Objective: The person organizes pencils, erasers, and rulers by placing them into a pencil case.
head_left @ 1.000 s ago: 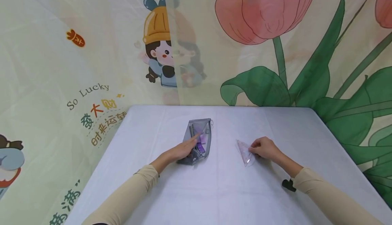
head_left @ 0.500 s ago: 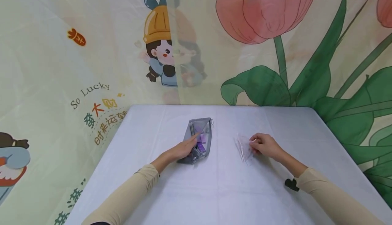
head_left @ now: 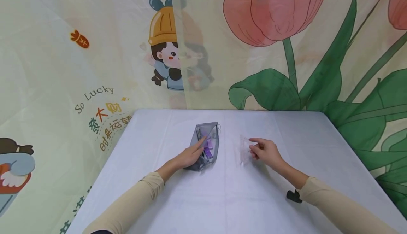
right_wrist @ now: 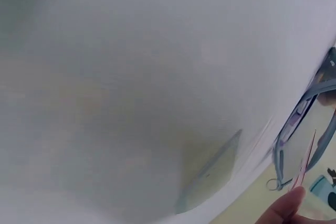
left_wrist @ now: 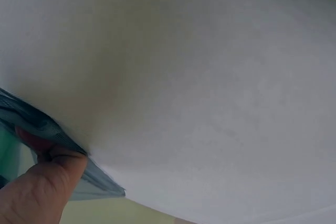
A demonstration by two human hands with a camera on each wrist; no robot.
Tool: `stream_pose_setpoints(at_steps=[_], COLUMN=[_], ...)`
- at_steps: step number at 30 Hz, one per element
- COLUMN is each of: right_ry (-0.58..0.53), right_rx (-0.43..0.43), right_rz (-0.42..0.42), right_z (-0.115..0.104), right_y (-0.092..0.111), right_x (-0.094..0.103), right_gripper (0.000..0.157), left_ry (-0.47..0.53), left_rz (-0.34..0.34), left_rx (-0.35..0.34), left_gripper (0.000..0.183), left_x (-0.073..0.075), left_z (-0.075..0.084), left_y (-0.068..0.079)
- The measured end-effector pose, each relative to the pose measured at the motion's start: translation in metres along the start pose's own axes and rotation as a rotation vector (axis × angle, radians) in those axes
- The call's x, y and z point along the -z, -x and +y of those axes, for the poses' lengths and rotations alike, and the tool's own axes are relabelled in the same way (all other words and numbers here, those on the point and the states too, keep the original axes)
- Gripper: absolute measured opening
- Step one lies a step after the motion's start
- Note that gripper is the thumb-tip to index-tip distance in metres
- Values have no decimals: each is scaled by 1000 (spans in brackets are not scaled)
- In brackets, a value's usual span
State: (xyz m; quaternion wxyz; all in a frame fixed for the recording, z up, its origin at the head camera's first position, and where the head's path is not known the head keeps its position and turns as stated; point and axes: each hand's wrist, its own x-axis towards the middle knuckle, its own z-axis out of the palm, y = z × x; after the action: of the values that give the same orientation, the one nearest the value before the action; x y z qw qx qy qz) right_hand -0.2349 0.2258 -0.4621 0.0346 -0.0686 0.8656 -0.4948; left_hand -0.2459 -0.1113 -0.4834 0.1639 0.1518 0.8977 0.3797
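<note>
A grey see-through pencil case lies on the table with purple items and slim dark sticks inside. My left hand holds its near left side; in the left wrist view the thumb presses against the edge of the mesh fabric. To the right, my right hand pinches a clear plastic set square just above the table. The right wrist view shows the set square nearly edge-on above the thumb. The pencil case appears behind it, a ring on its zip.
A white cloth covers the table. A printed curtain hangs behind its far edge. Under the right forearm is a black piece by the cuff. A pale triangular patch shows on the cloth; whether shadow or object, I cannot tell.
The set square has turned from flat-on to nearly edge-on and moved left toward the pencil case with my right hand. My left hand and the pencil case have hardly moved.
</note>
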Motion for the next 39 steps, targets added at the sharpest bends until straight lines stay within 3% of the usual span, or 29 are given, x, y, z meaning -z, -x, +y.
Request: stream_pose_setpoints(at_steps=[8, 17, 24, 29, 36, 39], right_ry=[-90, -217, -222, -224, -234, -180], right_rx=[-17, -116, -23, -23, -107, -119], right_rz=[41, 65, 25, -17, -131, -137], right_z=[-20, -38, -42, -50, -56, -58], right_y=[-12, -36, -43, -48, -54, -56], right_x=[-26, -73, -111, -122, -128, -131], right_gripper=[38, 38, 36, 34, 38, 36], left_ry=[26, -41, -31, -11, -15, -41], left_rz=[58, 131, 139, 144, 120, 102], left_rx=[38, 35, 41, 19, 3, -16], left_gripper=[52, 52, 51, 51, 52, 51], left_x=[1, -5, -6, -7, -5, -3], left_z=[5, 14, 15, 12, 11, 12], left_y=[1, 6, 8, 8, 7, 7])
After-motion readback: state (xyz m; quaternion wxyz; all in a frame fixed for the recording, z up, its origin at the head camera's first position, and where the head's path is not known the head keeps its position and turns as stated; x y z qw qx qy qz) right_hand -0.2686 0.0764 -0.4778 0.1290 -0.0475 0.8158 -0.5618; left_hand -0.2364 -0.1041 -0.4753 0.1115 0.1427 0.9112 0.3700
